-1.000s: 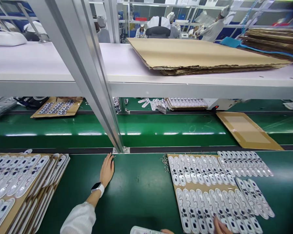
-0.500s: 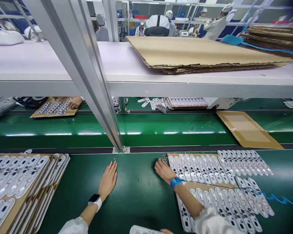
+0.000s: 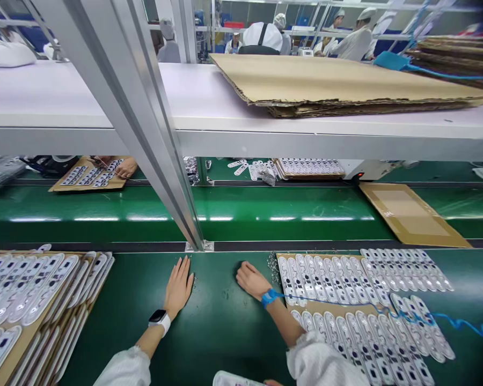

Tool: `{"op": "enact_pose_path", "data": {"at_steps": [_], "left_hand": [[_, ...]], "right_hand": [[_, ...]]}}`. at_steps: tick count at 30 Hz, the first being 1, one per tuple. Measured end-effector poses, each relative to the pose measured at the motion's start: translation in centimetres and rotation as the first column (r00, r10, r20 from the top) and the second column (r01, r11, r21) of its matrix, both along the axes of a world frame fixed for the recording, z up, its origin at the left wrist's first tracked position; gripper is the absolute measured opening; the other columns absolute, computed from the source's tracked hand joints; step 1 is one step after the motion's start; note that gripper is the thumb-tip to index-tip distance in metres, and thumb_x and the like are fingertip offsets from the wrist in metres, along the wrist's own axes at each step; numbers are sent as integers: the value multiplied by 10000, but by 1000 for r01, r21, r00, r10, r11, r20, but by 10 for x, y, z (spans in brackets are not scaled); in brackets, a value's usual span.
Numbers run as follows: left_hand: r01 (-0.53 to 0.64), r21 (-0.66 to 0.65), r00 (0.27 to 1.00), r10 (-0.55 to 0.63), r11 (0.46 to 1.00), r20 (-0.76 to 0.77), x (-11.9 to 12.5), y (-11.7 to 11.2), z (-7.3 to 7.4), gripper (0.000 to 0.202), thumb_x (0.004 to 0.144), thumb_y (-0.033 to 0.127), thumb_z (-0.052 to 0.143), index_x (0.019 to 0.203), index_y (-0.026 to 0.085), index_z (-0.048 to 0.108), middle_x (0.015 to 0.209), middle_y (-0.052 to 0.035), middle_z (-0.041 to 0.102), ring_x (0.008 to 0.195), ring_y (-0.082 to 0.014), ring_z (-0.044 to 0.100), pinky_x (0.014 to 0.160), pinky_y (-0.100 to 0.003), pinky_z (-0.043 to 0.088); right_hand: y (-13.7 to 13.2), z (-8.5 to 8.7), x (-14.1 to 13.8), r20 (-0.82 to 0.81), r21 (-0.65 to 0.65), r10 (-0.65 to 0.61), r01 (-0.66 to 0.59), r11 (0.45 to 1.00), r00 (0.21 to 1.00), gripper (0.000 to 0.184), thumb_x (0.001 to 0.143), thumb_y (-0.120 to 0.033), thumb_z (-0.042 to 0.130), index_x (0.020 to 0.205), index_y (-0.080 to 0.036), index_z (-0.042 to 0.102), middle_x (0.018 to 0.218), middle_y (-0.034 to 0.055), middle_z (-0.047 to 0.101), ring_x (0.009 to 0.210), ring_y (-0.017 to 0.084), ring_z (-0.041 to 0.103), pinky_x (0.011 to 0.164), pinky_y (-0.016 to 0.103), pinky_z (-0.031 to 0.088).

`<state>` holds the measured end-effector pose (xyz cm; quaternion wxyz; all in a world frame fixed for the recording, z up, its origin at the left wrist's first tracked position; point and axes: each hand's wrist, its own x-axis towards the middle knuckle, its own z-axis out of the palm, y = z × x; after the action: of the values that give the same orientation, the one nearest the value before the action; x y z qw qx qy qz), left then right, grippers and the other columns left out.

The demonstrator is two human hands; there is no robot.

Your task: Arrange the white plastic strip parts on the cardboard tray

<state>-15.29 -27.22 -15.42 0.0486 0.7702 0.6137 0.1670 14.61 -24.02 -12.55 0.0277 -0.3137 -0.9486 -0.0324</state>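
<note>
The right hand (image 3: 251,280) is now off the tray of white parts (image 3: 335,310), which lies just to its right, with the small screws (image 3: 272,264) between them. Its fingers curl down on the green mat (image 3: 221,327); I cannot tell if they hold something. The left hand (image 3: 178,287) stays flat and empty, near on its left

This was a factory assembly line. A long glossy green conveyor belt (image 3: 265,212) ran across the hall. On the desk in front of it lay rows of identical white oblong plastic parts (image 3: 338,276) on brown cardboard. Above it stood a white aluminium-framed shelf (image 3: 84,102), and beyond it sat workers in white coats and caps (image 3: 356,40).
</note>
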Motion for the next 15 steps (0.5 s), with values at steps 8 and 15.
{"op": "enact_pose_path", "data": {"at_steps": [8, 15], "left_hand": [[108, -3, 994, -108, 994, 15, 41, -53, 8, 637, 971, 334, 357, 1497, 219, 18, 1461, -121, 417, 1352, -279, 377, 1036, -464, 440], [146, -54, 986, -142, 988, 83, 89, -45, 14, 633, 975, 313, 353, 1497, 189, 17, 1510, -121, 329, 1388, -244, 312, 1084, -422, 397]], "right_hand": [[-4, 33, -22, 338, 250, 185, -277, 928, 923, 235, 852, 38, 501, 970, -118, 630, 951, 58, 666, 1112, 171, 587, 910, 319, 544], [-41, 65, 63, 271, 526, 5, -152, 837, 963, 345, 766, 154, 500, 915, -120, 648, 943, 46, 669, 1034, 152, 637, 857, 224, 564]]}}
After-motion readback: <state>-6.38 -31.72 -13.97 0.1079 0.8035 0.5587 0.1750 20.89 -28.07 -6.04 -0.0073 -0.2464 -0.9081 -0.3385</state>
